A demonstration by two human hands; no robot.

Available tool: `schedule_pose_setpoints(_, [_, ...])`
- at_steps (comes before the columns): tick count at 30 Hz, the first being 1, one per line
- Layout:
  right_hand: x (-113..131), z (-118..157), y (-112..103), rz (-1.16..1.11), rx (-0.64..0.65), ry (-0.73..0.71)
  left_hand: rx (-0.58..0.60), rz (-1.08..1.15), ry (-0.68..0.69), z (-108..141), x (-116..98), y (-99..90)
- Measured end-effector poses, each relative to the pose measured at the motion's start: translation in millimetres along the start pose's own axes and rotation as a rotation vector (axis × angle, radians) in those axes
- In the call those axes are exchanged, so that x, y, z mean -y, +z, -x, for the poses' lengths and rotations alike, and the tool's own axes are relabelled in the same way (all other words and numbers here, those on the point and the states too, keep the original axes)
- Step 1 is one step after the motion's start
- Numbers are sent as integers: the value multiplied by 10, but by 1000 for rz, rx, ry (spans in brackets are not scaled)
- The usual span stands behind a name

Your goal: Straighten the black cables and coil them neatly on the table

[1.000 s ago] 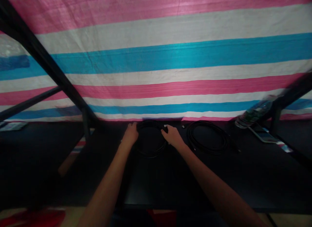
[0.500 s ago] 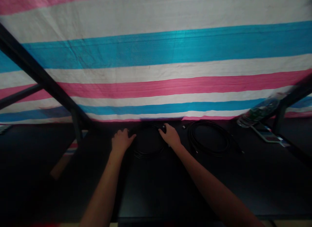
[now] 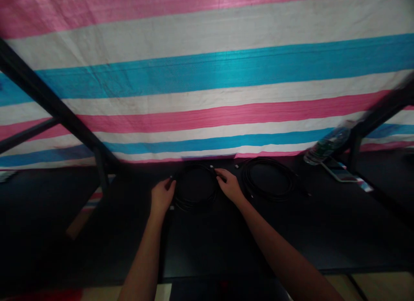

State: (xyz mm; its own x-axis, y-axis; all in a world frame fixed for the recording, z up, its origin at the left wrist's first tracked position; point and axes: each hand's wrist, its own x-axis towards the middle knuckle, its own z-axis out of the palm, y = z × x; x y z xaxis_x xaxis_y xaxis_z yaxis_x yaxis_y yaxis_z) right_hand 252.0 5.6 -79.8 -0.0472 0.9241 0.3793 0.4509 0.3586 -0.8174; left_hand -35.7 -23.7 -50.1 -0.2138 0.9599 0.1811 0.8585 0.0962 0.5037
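Note:
A coiled black cable [image 3: 194,204] rests on the dark tabletop between my two hands. My left hand [image 3: 162,197] grips the coil's left side, its fingers curled around it; a small connector tip pokes up beside the fingers. On the opposite side my right hand [image 3: 229,184] pinches the edge of the loop, near a light-coloured connector end [image 3: 211,166]. Low light hides exactly how many strands each hand has. To the right of my right hand lies a second coiled black cable [image 3: 247,180], with its plug ends sticking out; neither hand touches it.
A clear plastic bottle [image 3: 328,145] leans at the back right beside a phone [image 3: 339,170]. Dark metal bars slant up at the left [image 3: 48,96] and right. Behind the black table [image 3: 207,245] hangs a striped tarp [image 3: 207,98].
My left hand's fingers, more spread before, have closed in on the coil's side. My right hand's fingers have also drawn together. The view has shifted slightly, moving the bottle and phone left.

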Motion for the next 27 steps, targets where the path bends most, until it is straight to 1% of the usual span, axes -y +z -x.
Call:
schedule_pose_setpoints(2, [16,-17,27,-1,5,-12,-50,28,17,-16,41,11])
schedule_pose_setpoints(5, [27,-32,54,16,-19,1,-108,40,32,-42,86,-8])
schedule_pose_setpoints(8, [20,-34,48,23,-55,33,-131,19,27,-34,101,-56])
schedule_pose_setpoints(13, [25,-37,7,25,-69,82,-82,-26,16,19,66,-136])
schedule_pose_setpoints(18, [89,-24,-6,30,-16,79,13,-12,39,23,40,-155])
schedule_pose_setpoints(23, [98,-29,-13,64,-2,70,21,19,50,2,43,-130])
schedule_pose_setpoints(27, [91,-31,2,89,-31,83,11,40,47,-5,50,-102])
